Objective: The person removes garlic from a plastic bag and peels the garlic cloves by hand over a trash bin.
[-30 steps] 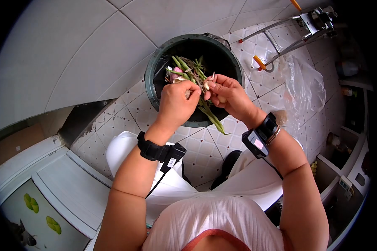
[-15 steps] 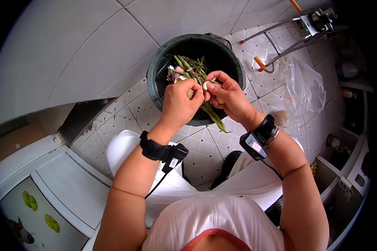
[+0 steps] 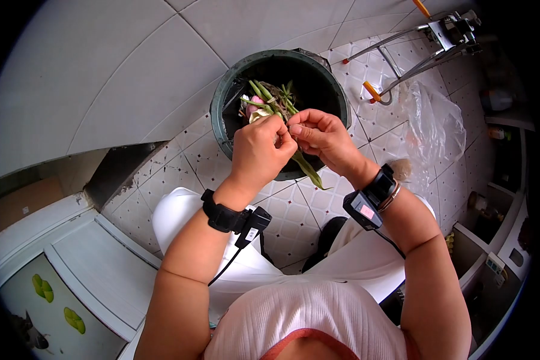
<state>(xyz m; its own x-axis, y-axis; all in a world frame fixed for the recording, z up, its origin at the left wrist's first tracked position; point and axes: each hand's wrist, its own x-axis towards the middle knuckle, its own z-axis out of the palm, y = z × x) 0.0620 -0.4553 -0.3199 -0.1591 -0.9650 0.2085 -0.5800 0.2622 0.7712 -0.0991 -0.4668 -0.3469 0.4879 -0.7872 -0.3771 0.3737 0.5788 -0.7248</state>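
Note:
Over the near side of a dark green bin (image 3: 219, 99), both hands meet with their fingertips almost touching. My left hand (image 3: 261, 147) is closed in a pinch, and a small thing tucked under its curled fingers is too hidden to name. My right hand (image 3: 325, 137) is also closed, thumb against index finger, around a pale garlic clove that its fingers now cover. Below and behind the fingers, long green stalks and leaves (image 3: 306, 169) lie in the bin, one leaf hanging over the near rim. Pinkish-purple peelings (image 3: 254, 107) sit among them at the left.
A folded metal frame with orange grips (image 3: 396, 69) stands at the upper right. Nearby, a clear plastic bag (image 3: 432, 129) lies on the tiled floor (image 3: 291, 222). Shelves (image 3: 492, 210) line the right side; a white cabinet (image 3: 96, 264) stands at the left.
The pale garlic clove that showed between the fingertips is now hidden. My right hand's fingers have closed in towards my left, and the left has tilted slightly.

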